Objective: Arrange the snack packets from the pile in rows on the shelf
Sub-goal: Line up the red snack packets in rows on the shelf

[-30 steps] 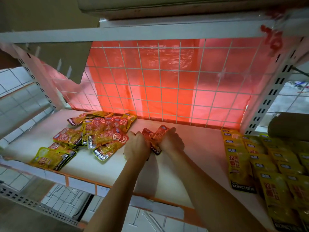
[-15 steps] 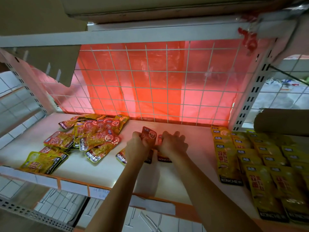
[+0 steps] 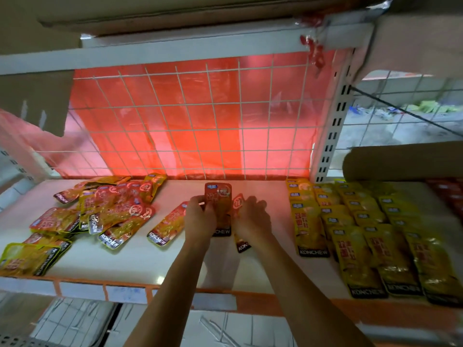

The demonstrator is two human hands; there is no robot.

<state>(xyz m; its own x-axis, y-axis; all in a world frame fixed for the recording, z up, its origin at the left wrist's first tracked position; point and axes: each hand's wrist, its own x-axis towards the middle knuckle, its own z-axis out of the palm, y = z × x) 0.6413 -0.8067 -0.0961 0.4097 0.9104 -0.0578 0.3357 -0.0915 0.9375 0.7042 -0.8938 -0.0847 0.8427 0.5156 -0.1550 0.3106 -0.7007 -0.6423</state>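
Red foil packet (image 3: 218, 204), likely light, limp and slippery, sits mid-shelf (image 3: 130, 259) right of the pile (image 3: 107, 209), its left edge pinched by the left hand (image 3: 200, 217), the right hand (image 3: 251, 219) resting loose-fingered on a second packet (image 3: 242, 244).

White shelf (image 3: 130, 261), red packet (image 3: 218, 196), yellow packets (image 3: 355, 236).
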